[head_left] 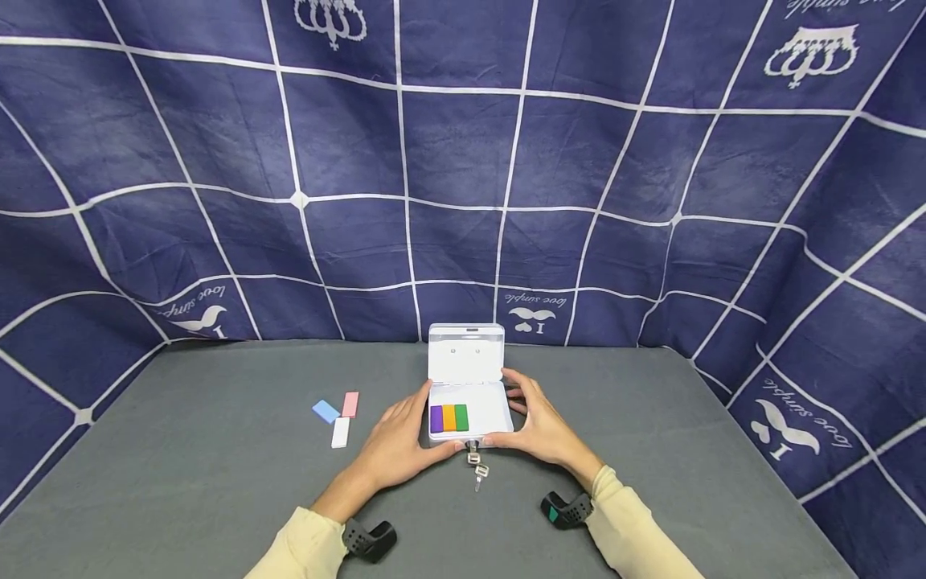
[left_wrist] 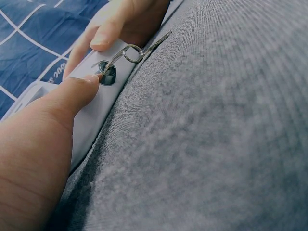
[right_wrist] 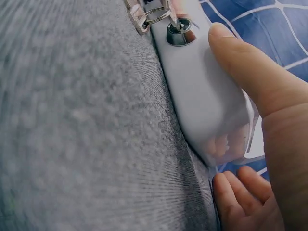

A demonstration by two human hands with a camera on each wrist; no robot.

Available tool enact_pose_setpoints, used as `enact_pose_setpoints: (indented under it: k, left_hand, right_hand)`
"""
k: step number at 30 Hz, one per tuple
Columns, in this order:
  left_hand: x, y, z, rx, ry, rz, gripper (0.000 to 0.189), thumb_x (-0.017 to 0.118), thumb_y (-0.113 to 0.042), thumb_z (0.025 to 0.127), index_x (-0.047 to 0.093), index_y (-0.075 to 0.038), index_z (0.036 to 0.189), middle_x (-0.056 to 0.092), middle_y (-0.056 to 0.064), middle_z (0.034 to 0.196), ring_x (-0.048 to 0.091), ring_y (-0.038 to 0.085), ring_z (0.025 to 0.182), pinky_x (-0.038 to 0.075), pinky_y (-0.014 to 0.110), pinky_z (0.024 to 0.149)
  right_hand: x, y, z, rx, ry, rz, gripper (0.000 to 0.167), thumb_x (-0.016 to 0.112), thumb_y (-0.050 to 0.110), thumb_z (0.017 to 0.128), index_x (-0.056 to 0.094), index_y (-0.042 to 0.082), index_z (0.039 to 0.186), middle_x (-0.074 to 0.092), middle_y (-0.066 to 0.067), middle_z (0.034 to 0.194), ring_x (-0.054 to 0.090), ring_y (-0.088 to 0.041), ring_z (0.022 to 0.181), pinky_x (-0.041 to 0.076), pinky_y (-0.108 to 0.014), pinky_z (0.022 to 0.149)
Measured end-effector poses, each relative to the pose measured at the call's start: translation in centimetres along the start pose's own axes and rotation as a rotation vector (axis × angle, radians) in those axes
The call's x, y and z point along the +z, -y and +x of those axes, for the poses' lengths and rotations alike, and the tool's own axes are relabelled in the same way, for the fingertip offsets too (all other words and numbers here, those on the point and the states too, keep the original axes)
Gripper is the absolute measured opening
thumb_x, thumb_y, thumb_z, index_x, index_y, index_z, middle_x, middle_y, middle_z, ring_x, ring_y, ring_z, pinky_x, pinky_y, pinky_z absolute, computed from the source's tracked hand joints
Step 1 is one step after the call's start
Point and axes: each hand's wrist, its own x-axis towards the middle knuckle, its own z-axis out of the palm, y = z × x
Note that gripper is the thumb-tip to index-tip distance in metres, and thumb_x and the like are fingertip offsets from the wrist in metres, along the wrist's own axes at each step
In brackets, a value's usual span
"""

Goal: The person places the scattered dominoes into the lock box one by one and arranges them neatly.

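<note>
A white metal lock box (head_left: 488, 406) stands with its lid (head_left: 466, 362) raised. My left hand (head_left: 398, 442) holds its left side, fingers along the wall and thumb at the front beside the lock (left_wrist: 109, 77). My right hand (head_left: 542, 426) spans the right side, thumb at the front edge and index finger near the back corner; its other fingers curl beside the wall. Inside, purple (head_left: 436, 419), orange (head_left: 449, 418) and green (head_left: 461, 417) blocks stand in a row at the left. A key in the lock carries a ring with another key (head_left: 478, 481) hanging over the front.
Left of the box, a blue block (head_left: 325, 412), a pink block (head_left: 350, 404) and a white block (head_left: 340, 433) lie close together on the grey cloth-covered table (head_left: 217, 450). A blue curtain (head_left: 456, 161) with white lines hangs behind the table.
</note>
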Motion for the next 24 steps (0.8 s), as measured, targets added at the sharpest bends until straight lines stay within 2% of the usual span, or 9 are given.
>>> enact_pose_setpoints:
  k: [4, 9, 15, 24]
  left_hand:
    - [-0.1, 0.1, -0.2, 0.002, -0.003, -0.005, 0.111, 0.069, -0.07, 0.079, 0.022, -0.011, 0.16, 0.046, 0.014, 0.154, 0.043, 0.028, 0.144, 0.032, 0.049, 0.12]
    - [-0.2, 0.0, -0.2, 0.007, 0.002, -0.012, 0.111, 0.069, -0.07, 0.079, 0.021, -0.011, 0.16, 0.045, 0.014, 0.155, 0.043, 0.028, 0.144, 0.031, 0.05, 0.121]
    - [-0.3, 0.0, -0.1, -0.004, 0.007, -0.001, 0.111, 0.069, -0.07, 0.079, 0.02, -0.011, 0.16, 0.045, 0.013, 0.155, 0.042, 0.028, 0.145, 0.031, 0.05, 0.121]
    - [-0.2, -0.1, 0.1, -0.009, 0.016, 0.003, 0.111, 0.068, -0.072, 0.079, 0.02, -0.013, 0.16, 0.044, 0.012, 0.156, 0.042, 0.027, 0.145, 0.03, 0.049, 0.121]
  right_hand:
    - [0.2, -0.4, 0.1, -0.001, 0.023, 0.03, 0.105, 0.09, 0.038, 0.072, 0.031, 0.017, 0.156, 0.049, -0.009, 0.147, 0.054, -0.025, 0.133, 0.046, -0.037, 0.111]
    - [0.0, -0.8, -0.1, -0.011, 0.026, -0.033, 0.095, 0.086, 0.043, 0.077, 0.038, 0.016, 0.154, 0.054, -0.009, 0.146, 0.061, -0.024, 0.128, 0.049, -0.036, 0.107]
    - [0.0, -1.2, 0.0, -0.055, 0.022, -0.066, 0.092, 0.084, 0.046, 0.078, 0.039, 0.017, 0.154, 0.052, -0.009, 0.149, 0.062, -0.022, 0.126, 0.05, -0.035, 0.106]
    - [-0.1, -1.2, -0.1, -0.049, 0.02, -0.101, 0.094, 0.083, 0.048, 0.078, 0.037, 0.018, 0.155, 0.048, -0.01, 0.152, 0.061, -0.023, 0.127, 0.05, -0.038, 0.107]
